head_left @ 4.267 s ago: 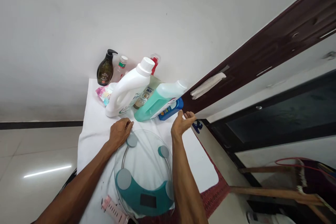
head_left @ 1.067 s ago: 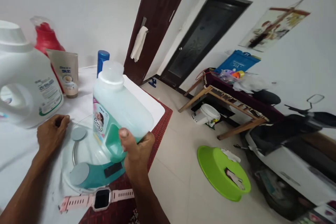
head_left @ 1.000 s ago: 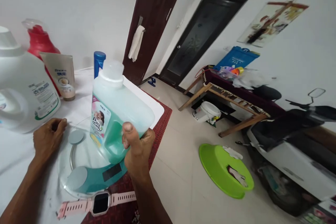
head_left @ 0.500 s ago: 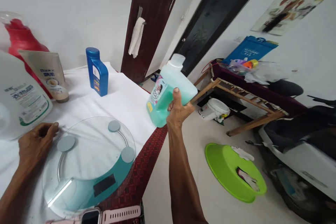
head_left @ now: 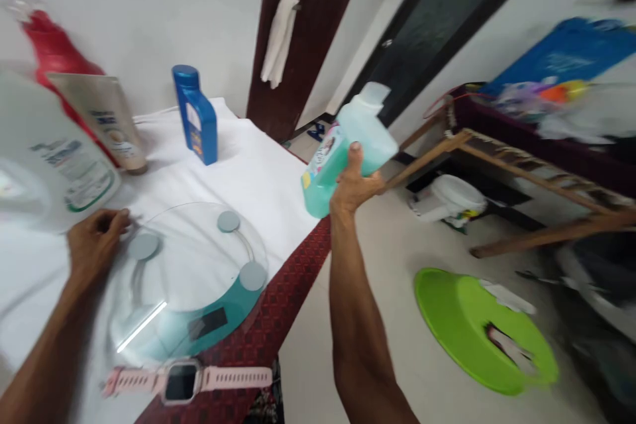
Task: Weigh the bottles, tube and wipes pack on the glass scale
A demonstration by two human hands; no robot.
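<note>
Carried away from over the scale [head_left: 233, 305], the green bottle [head_left: 316, 187] is now beyond its right side, cap tilted outward, gripped by my right hand [head_left: 354, 191], while my left hand [head_left: 95, 242] curls closed beside the scale's left rim.

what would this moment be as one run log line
right hand: holds green bottle | left hand: beside glass scale | pink watch: near scale
</note>
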